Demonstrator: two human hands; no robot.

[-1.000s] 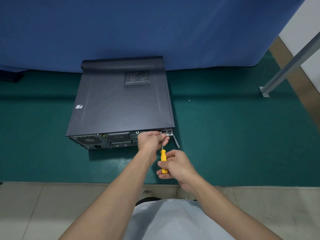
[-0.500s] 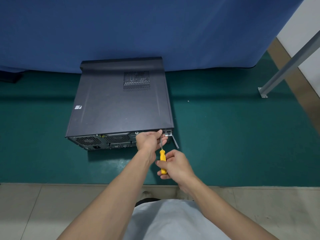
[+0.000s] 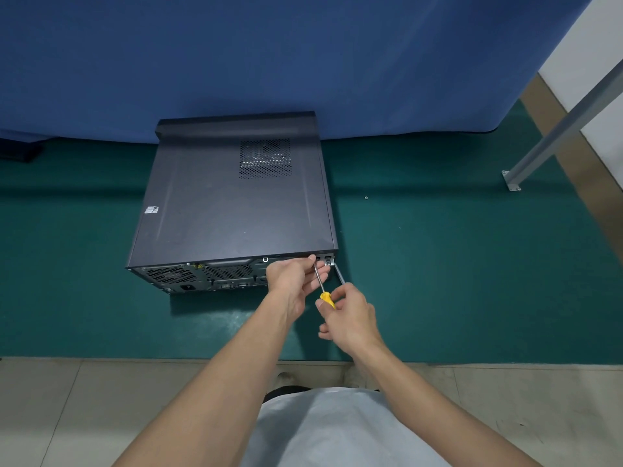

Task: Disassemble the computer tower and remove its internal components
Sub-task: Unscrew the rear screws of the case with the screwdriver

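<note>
Though just behind tower [image 3: 229,203], blue curtain [image 3: 303,55].

Soft, even light from above; the computer tower [image 3: 232,203] throws a faint shadow toward 6 o'clock; straight lines bow at the edges.

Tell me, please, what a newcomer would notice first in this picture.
A black computer tower lies on its side on the green mat, mid-frame, before a blue curtain. At its near right corner the right hand grips a yellow-handled screwdriver, while the left hand steadies the shaft.
</note>
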